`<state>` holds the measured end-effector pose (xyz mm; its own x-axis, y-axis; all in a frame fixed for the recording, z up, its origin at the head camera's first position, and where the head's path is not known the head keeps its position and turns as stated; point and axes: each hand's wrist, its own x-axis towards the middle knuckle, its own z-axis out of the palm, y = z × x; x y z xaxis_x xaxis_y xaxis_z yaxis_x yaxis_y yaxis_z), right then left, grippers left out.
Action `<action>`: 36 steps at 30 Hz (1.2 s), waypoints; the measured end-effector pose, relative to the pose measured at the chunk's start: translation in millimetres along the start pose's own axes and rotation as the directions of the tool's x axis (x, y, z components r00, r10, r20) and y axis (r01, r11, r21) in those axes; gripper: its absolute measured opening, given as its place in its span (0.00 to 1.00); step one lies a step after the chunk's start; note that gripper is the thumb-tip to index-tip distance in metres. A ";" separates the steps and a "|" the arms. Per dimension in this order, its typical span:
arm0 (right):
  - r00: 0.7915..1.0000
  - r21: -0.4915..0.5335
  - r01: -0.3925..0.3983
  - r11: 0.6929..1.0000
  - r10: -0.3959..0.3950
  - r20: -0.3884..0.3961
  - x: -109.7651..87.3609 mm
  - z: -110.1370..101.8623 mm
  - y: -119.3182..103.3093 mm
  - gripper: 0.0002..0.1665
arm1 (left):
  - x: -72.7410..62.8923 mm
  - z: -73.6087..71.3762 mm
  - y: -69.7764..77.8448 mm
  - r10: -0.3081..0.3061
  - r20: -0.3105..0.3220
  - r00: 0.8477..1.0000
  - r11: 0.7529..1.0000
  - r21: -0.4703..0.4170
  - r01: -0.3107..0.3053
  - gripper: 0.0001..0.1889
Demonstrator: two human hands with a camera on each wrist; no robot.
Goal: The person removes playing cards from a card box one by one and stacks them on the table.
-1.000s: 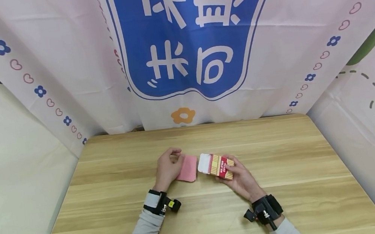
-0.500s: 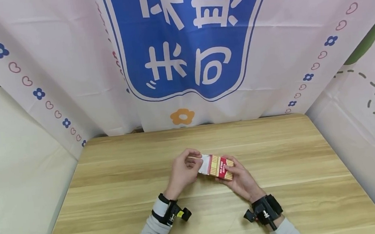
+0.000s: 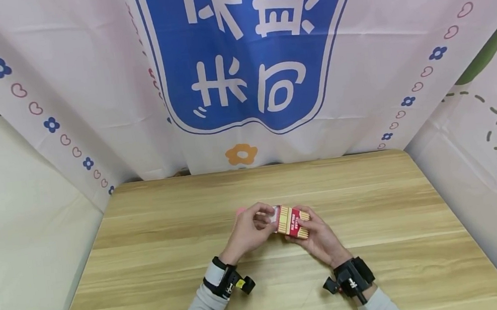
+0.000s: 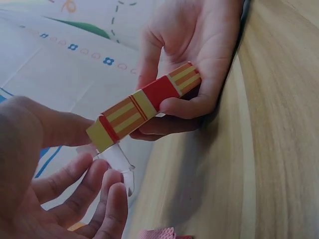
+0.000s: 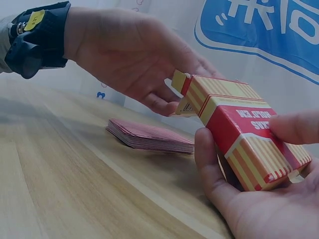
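My right hand (image 3: 321,240) grips a yellow-and-red striped card box (image 3: 288,221) above the table, its thumb on the printed front. The box's end toward the left hand is open, with a white-lined flap (image 4: 118,162) sticking out. My left hand (image 3: 248,230) has thumb and curled fingers around this flap end; the wrist views show fingertips touching it. A deck of playing cards (image 5: 149,135) with pink patterned backs lies on the table below. In the head view the left hand covers most of this deck.
A wood-grain table (image 3: 151,264) lies under both hands. Behind it hangs a white cloth (image 3: 368,88) with a blue printed panel (image 3: 240,66). Each wrist wears a black strap with a small camera.
My left hand has moved right from beside the deck to the box's open end, where the white flap now shows less. The right hand and the box have stayed nearly still.
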<state>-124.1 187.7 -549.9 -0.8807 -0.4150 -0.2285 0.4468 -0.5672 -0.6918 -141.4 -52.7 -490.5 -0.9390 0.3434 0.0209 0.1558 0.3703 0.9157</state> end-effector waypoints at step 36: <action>1.000 -0.013 0.019 1.000 -0.019 -0.018 1.5 -0.5 -1.9 0.29 | 1.4 -33.9 2.1 -0.142 -0.106 0.984 0.990 -0.024 0.140 0.06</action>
<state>-126.3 188.6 -549.3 -0.8919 -0.3910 -0.2274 0.4278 -0.5657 -0.7050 -152.8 -80.8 -475.0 -0.9787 0.1941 -0.0672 0.0151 0.3943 0.9189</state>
